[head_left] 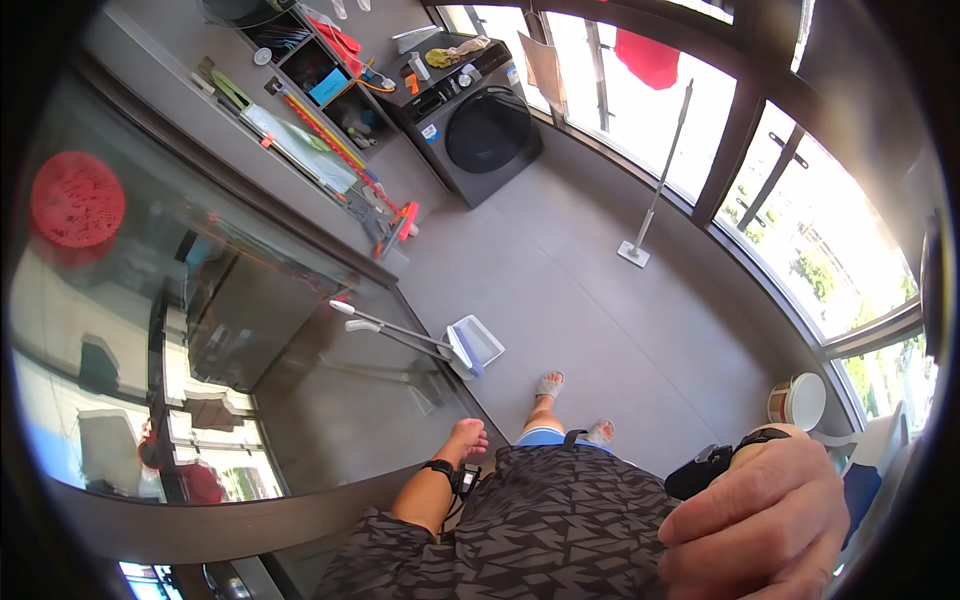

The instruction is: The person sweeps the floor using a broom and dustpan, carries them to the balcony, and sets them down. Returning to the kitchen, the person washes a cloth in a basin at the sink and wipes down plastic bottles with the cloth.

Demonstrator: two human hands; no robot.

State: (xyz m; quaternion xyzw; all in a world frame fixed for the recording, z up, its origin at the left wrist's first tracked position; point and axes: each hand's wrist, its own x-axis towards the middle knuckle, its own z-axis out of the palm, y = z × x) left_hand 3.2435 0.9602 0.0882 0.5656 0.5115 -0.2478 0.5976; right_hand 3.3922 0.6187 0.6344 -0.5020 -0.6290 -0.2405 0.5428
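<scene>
My left hand (467,438) hangs beside my body at the glass door, fingers loosely bent, and nothing shows in it. A black strap with a small device (463,478) is round that wrist. Large and close to the camera, my right hand (765,520) has its fingers curled together; what they hold, if anything, is hidden. A black band with a dark device (700,472) sits on the right wrist. Nearest to my left hand on the floor is a white dustpan (476,345) with a broom (390,328), their handles leaning toward the glass.
A flat mop (632,253) leans upright by the windows. The dark washing machine (490,130) stands at the back, with cloths on top. Shelves (310,75) and several long-handled tools (330,140) line the left wall. A white bucket (803,402) stands at right.
</scene>
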